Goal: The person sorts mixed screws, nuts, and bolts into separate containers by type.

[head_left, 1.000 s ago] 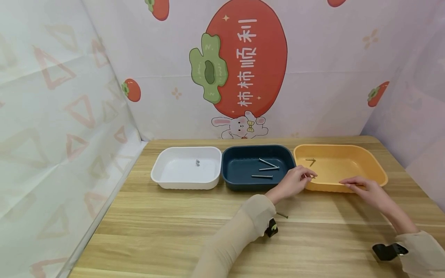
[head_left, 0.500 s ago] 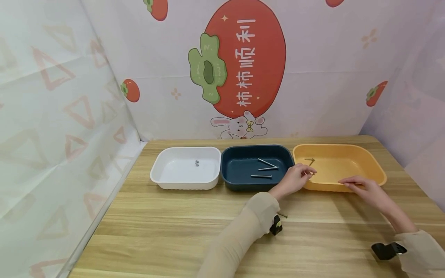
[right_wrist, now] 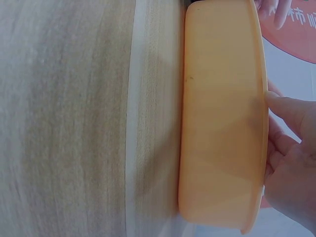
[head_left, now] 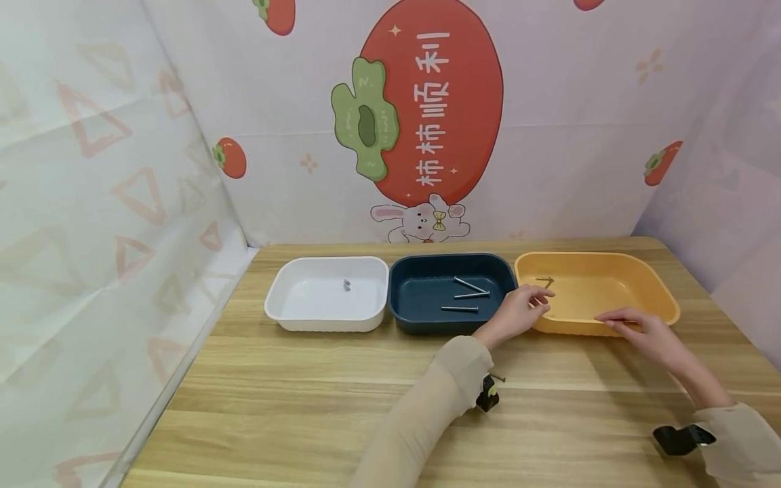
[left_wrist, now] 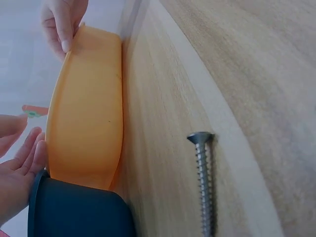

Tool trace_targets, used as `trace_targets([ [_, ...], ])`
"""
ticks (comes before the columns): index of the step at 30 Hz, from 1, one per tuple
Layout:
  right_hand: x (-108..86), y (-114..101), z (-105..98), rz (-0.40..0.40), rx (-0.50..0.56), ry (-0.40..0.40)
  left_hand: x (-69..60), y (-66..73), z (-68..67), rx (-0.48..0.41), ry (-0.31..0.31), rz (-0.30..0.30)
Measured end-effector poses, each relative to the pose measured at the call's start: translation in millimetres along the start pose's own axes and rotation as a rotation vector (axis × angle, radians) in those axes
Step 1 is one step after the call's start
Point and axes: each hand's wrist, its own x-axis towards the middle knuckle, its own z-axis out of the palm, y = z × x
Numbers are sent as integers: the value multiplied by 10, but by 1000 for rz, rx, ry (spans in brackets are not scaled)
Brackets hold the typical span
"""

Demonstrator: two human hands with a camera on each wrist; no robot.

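My left hand (head_left: 521,310) is over the near left corner of the yellow tray (head_left: 610,328), its fingers loosely extended and holding nothing that I can see. In the left wrist view, the fingers of the left hand (left_wrist: 22,170) are spread apart beside the tray's rim. My right hand (head_left: 653,339) pinches the tray's near rim; in the right wrist view its thumb (right_wrist: 284,106) lies outside and the fingers inside. Brass-coloured screws (head_left: 547,280) lie at the tray's left end. Another screw (left_wrist: 204,180) lies on the table, partly hidden by the left forearm in the head view.
A dark blue tray (head_left: 421,327) with 3 long bolts (head_left: 471,295) stands against the yellow one. Left of it is a white tray (head_left: 317,324) holding small grey pieces (head_left: 346,285). All stand on a wooden table (head_left: 274,400) before a printed backdrop (head_left: 549,169).
My left hand has let go of a small screw over the yellow tray, and its fingers have loosened. The left forearm has shifted slightly right. The right hand stays on the rim.
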Motion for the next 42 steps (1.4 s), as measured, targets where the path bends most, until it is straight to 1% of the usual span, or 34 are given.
trace_targets([
  [3,-2,6,2,-2,3,0,-30,-23,-10,-34,-7,17],
  [5,-3,8,3,0,5,1,-60,-33,-20,-40,-15,34],
  [12,0,9,5,13,12,-1,-174,-46,-97,-62,-70,74],
  [15,0,10,5,15,15,-1,-213,-48,-139,-65,-100,93],
  [21,-1,13,5,11,19,2,-294,-52,-200,-32,-166,135],
  [26,-1,6,2,7,26,0,-357,-58,-226,-39,-227,119],
  [32,-7,3,2,10,21,4,-436,-63,-281,-17,-310,118],
  [37,-5,4,7,17,13,7,-486,-108,-304,14,-373,113],
  [42,-8,5,8,23,16,6,-522,-161,-318,36,-415,105],
])
